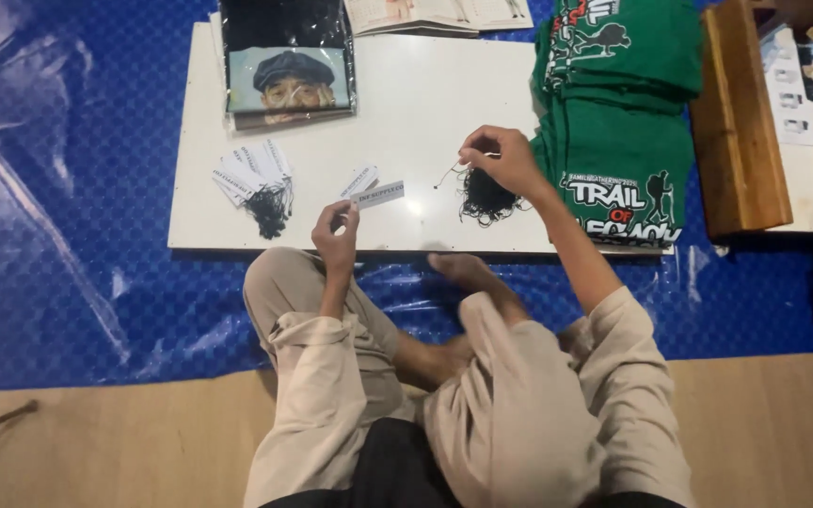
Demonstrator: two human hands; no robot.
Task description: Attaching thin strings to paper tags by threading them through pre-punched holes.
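Paper tag: a narrow white tag (377, 195) is pinched at its near end by the left hand (336, 237), over the near part of the white board (425, 103). Its long axis runs left to right, rising a little toward the far right; the free end points at the right hand.
Second tag: another white tag (358, 179) lies just behind it, angled more steeply. I cannot tell whether the fingers hold that one too.
Left grip: thumb and fingers closed on the tag's end; the contact itself is hidden behind the knuckles.
String: a thin dark string (446, 175) hangs from the right hand (501, 158), fingertips pinched together on it; it is too fine to trace fully.
String bundle: a tangle of black strings (486, 198) sits on the board right under that hand, partly covered by the wrist.
Finished pile: a fanned heap of tags with black strings (254, 179) lies well to the left on the board.
Shirts: a stack of folded green shirts (618, 113) overlaps the board's right edge, cut off at the top.
Bagged item: a clear packet with a printed picture (286, 66) rests at the far edge, its top out of frame.
Ground: a blue tarp (68, 188) lies under the board; a wooden block (736, 113) stands right of the shirts.
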